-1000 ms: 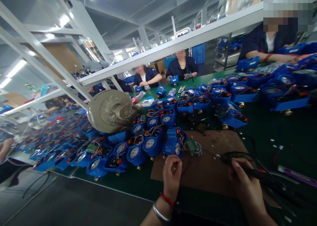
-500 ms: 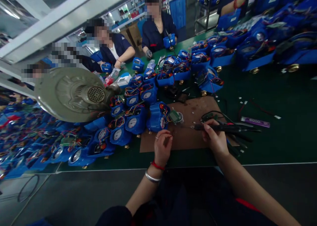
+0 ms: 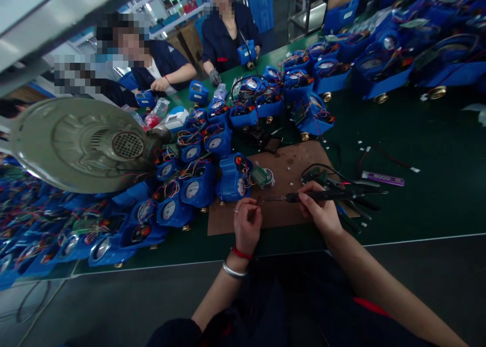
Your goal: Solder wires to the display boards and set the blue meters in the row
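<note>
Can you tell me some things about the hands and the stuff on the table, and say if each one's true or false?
The right hand holds a black tool. True.

The silver bangle is on the right arm. False: the silver bangle is above the left hand.

The purple stick lies on the brown sheet. False: it's on the green table.

The small circuit board is green. True.

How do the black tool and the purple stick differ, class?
The black tool is held in the right hand; the purple stick lies on the green table. The black tool has a thin tip; the purple stick shows pale markings. Both are long and narrow.
</note>
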Motion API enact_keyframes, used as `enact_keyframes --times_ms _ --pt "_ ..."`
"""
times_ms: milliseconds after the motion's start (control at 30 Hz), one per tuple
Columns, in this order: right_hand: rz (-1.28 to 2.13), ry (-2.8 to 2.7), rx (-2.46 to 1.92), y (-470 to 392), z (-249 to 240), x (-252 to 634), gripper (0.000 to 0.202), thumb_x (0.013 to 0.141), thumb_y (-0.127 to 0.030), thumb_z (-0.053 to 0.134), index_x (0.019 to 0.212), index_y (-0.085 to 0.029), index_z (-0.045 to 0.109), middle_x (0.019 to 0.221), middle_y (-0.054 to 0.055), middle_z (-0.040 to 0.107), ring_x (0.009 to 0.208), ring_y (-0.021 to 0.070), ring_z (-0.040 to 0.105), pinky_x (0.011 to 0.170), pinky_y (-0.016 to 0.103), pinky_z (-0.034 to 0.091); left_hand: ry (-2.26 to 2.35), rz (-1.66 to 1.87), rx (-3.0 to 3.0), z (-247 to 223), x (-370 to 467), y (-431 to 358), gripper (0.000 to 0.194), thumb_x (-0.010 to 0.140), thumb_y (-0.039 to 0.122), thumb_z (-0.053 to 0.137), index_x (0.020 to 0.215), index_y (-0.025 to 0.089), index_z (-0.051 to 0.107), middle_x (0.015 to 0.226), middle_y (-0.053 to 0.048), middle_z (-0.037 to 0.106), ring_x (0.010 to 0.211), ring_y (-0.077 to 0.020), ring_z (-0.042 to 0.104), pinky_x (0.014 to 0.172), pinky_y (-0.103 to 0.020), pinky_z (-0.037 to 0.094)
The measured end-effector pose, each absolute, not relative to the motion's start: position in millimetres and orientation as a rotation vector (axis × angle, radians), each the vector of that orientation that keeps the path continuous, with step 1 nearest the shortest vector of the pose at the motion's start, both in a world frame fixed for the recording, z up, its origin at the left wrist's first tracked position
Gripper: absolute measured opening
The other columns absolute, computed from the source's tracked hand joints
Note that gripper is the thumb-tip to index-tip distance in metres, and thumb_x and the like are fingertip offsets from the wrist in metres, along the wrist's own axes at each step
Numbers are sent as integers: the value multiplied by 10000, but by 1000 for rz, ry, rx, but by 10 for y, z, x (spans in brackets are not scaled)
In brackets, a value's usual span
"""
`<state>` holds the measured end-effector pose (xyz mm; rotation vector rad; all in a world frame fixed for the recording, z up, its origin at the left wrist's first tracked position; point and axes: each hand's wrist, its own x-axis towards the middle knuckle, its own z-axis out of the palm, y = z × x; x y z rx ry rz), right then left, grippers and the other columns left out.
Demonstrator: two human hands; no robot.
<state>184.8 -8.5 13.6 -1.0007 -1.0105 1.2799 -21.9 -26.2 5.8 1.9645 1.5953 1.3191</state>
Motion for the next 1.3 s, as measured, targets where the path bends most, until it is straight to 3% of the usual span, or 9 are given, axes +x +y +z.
enact_keyframes --times_ms 1300 --pt "1249 -902 -1018 -63 128 1854 271 819 -452 650 860 -212 532 512 -56 502 380 75 395 343 177 277 1631 1289 1910 94 -230 -269 33 867 173 559 836 178 567 984 -67 593 951 -187 575 863 -359 459"
